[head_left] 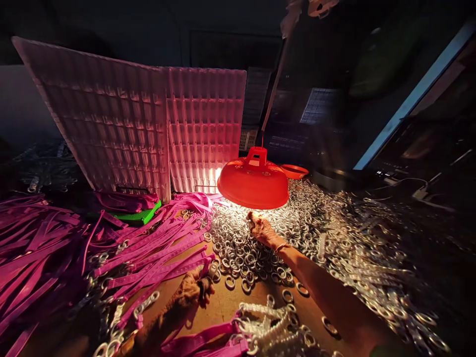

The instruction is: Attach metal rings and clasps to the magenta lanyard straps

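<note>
Fingers point(210, 291) curled, your left hand point(189, 288) seemingly grips a strap point(206, 261); your right hand point(262, 231), hold unclear, apparently picks rings point(241, 257), calling for precision.

The red lamp shade point(253, 184) hides its own bulb. Whether the right hand point(265, 231) has one of the rings point(230, 283) in its grip is too small to tell; the left hand point(191, 291) lies in shadow, and what its grip closes on cannot be made out. Both forearms point(320, 277) run off the bottom edge; the left edge cuts the pink straps point(31, 238). Beyond the worktop point(223, 308), the background point(334, 54) is mostly too dark and blurred to read.
</note>
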Demonstrator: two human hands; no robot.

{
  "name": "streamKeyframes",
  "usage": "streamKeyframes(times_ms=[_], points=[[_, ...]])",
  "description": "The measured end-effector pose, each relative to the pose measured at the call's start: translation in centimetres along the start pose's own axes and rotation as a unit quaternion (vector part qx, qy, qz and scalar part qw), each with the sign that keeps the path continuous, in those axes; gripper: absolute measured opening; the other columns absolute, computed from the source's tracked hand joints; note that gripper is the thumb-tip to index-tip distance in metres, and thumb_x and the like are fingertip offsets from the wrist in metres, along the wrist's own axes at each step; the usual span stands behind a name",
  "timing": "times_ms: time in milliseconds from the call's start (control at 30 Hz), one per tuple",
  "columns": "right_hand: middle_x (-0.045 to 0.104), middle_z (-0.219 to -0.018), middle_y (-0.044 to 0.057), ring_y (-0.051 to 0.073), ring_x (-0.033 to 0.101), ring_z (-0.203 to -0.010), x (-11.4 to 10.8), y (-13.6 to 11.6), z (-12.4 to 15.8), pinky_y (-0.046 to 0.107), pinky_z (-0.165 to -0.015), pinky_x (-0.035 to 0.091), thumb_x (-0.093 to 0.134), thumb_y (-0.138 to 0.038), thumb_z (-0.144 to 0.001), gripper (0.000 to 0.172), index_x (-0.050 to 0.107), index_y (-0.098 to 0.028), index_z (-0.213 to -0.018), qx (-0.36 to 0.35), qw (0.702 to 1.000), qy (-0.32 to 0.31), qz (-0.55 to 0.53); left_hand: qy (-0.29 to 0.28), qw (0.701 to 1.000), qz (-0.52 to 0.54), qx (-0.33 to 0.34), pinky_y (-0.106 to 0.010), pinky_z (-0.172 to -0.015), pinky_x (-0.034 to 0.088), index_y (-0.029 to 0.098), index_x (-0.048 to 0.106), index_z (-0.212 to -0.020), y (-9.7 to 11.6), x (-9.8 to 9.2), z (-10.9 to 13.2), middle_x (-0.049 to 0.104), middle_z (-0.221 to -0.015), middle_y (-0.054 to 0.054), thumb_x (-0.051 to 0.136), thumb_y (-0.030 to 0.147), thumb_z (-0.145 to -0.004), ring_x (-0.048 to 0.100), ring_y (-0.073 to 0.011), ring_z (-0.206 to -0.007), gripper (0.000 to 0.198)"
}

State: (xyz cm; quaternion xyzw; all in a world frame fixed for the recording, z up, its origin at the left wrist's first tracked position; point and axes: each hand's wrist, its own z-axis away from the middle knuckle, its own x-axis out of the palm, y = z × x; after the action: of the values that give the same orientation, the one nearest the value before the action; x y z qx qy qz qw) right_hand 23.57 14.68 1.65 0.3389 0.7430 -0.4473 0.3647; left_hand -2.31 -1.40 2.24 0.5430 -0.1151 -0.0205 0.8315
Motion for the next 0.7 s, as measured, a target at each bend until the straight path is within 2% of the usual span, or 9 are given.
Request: streamKeyframes(times_ms=[67, 133, 200, 300, 433, 533, 600, 700], points=[[0.061, -0.076, 0.006, 0.015, 0.053, -0.066, -0.4, -0.7, 1.4, 0.026, -0.061, 0.043, 0.043, -0.011, -0.08, 0.025, 0.061, -0.015, -0.097, -0.012, 1.0, 0.008, -0.023, 0.021, 0.999, -0.035, 0.023, -0.019, -0.042, 0.03, 0.013, 0.06, -0.073, 0.3, 0.4, -0.2, 0.055, -0.052, 0.0, 0.065, 0.057, -0.062, 0.041, -0.0061, -0.041, 0.045], [0.06, -0.074, 0.005, 0.014, 0.054, -0.063, -0.4, -1.9, 3.0, 0.024, -0.056, 0.044, 0.039, -0.017, -0.086, 0.025, 0.061, -0.015, -0.098, -0.025, 0.998, 0.009, -0.059, 0.017, 0.995, -0.077, 0.052, -0.02, -0.042, 0.028, 0.013, 0.057, -0.058, 0.6, 0.9, -0.6, 0.046, -0.044, 0.002, 0.057, 0.059, -0.067, 0.038, -0.0059, -0.04, 0.047], [0.058, -0.069, 0.003, 0.013, 0.052, -0.059, -0.2, -3.6, 4.7, 0.022, -0.052, 0.043, 0.038, -0.023, -0.09, 0.026, 0.061, -0.015, -0.098, -0.047, 0.991, 0.002, -0.121, 0.009, 0.991, -0.109, 0.079, -0.021, -0.041, 0.027, 0.013, 0.056, -0.051, 0.8, 1.4, -1.0, 0.041, -0.041, 0.003, 0.052, 0.058, -0.07, 0.036, -0.0062, -0.038, 0.049], [0.058, -0.07, 0.003, 0.012, 0.053, -0.06, 0.0, -6.7, 6.9, 0.021, -0.052, 0.043, 0.045, -0.028, -0.088, 0.022, 0.061, -0.016, -0.099, -0.08, 0.97, -0.03, -0.227, 0.011, 0.985, -0.141, 0.101, -0.022, -0.041, 0.027, 0.012, 0.059, -0.054, 1.2, 2.1, -1.3, 0.04, -0.041, 0.003, 0.049, 0.055, -0.071, 0.036, -0.0068, -0.037, 0.047], [0.062, -0.08, 0.005, 0.013, 0.056, -0.065, 0.4, -10.1, 8.5, 0.022, -0.054, 0.044, 0.052, -0.03, -0.085, 0.017, 0.059, -0.019, -0.097, -0.072, 0.94, -0.098, -0.318, 0.0, 0.987, -0.141, 0.083, -0.022, -0.039, 0.026, 0.013, 0.059, -0.062, 1.9, 2.7, -1.0, 0.038, -0.04, 0.005, 0.052, 0.059, -0.067, 0.034, -0.0069, -0.036, 0.046], [0.063, -0.079, 0.005, 0.013, 0.058, -0.065, 1.0, -11.3, 8.6, 0.023, -0.056, 0.047, 0.038, -0.037, -0.093, 0.026, 0.056, -0.019, -0.094, -0.03, 0.917, -0.115, -0.38, -0.016, 0.992, -0.098, 0.082, -0.021, -0.038, 0.023, 0.014, 0.057, -0.062, 2.0, 2.5, -1.0, 0.04, -0.042, 0.005, 0.058, 0.06, -0.06, 0.031, -0.0054, -0.036, 0.046], [0.062, -0.084, 0.006, 0.014, 0.059, -0.07, 1.2, -11.4, 8.4, 0.025, -0.061, 0.048, 0.043, -0.043, -0.09, 0.027, 0.055, -0.019, -0.094, 0.018, 0.898, -0.099, -0.429, -0.015, 0.994, -0.063, 0.09, -0.021, -0.038, 0.021, 0.014, 0.056, -0.058, 1.8, 1.9, -1.1, 0.042, -0.043, 0.004, 0.062, 0.058, -0.057, 0.031, -0.0047, -0.037, 0.045], [0.061, -0.093, 0.006, 0.015, 0.059, -0.076, 1.0, -11.1, 8.4, 0.027, -0.066, 0.049, 0.063, -0.044, -0.077, 0.035, 0.053, -0.019, -0.1, 0.114, 0.831, -0.11, -0.534, -0.021, 0.996, -0.01, 0.091, -0.022, -0.039, 0.02, 0.012, 0.058, -0.057, 1.3, 1.2, -1.6, 0.044, -0.043, 0.003, 0.063, 0.055, -0.059, 0.032, -0.0047, -0.038, 0.043]])
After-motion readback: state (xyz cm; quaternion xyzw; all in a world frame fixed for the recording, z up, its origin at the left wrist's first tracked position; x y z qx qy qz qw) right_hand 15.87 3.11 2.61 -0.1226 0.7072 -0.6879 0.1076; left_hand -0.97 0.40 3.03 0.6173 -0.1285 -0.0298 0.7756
